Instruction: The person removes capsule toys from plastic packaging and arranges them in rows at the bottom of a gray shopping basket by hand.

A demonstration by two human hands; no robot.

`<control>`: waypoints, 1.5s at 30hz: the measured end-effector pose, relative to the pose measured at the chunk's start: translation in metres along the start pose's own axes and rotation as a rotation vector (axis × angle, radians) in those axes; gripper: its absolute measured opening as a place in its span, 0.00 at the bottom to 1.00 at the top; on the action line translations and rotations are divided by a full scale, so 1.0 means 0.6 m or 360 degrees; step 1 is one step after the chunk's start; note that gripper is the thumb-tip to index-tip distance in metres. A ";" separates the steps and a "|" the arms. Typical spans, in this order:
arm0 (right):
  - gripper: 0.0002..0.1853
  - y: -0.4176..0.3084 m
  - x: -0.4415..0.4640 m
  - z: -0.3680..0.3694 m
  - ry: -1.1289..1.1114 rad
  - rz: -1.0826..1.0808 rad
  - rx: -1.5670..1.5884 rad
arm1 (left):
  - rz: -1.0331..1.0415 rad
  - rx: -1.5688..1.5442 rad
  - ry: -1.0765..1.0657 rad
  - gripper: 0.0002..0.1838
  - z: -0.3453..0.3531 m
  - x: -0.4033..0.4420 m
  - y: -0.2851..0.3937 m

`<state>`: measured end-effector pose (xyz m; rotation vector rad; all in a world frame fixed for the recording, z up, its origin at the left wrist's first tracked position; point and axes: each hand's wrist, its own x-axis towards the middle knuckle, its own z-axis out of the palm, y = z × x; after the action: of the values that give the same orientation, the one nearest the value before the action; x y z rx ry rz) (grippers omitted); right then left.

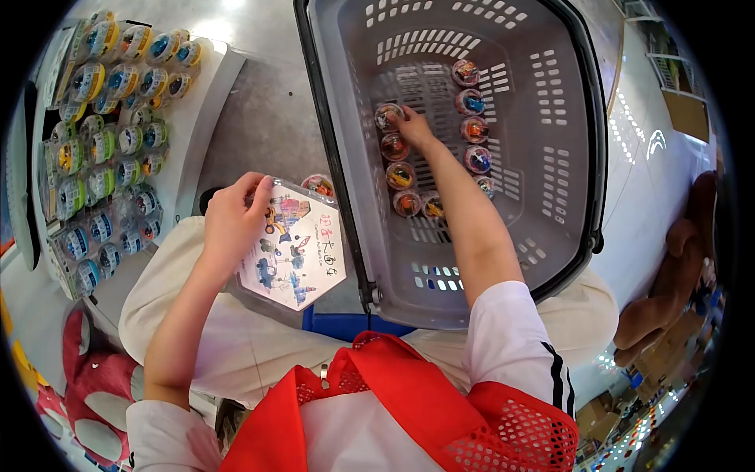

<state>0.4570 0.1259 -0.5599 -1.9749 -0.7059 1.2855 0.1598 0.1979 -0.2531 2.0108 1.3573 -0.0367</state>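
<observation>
The right hand (414,130) clasped a toy capsule (384,117), apparently placing it below, which called for release. The left hand (234,214) pinched a hexagonal box (292,250).

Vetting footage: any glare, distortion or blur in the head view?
Head view: fisheye bend, black corners; glare on floor, upper left; light spots, right side; left hand and right hand without obvious blur; labels on racked balls too small to read.

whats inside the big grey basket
Round capsules with colourful contents sit in a rough U on the floor of the basket; the right hand touches one. The right forearm crosses over, so anything beneath it cannot be seen.
</observation>
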 end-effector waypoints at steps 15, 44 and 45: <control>0.41 -0.067 -0.082 -0.133 0.0370 0.0062 0.0114 | -0.0083 0.0113 -0.0308 0.23 -0.020 -0.022 -0.009; 0.53 -0.422 -0.394 0.153 0.0186 -0.1616 -0.0344 | -0.0357 -0.2239 0.0049 0.24 -0.145 -0.118 -0.076; 0.52 -0.430 -0.388 0.154 0.0188 -0.1590 -0.0266 | -0.0329 -0.2296 0.0028 0.24 -0.151 -0.122 -0.068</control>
<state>0.2650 0.1385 -0.2559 -1.4275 -1.5073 0.5012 0.0618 0.1982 -0.1779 0.6491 1.0342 0.6690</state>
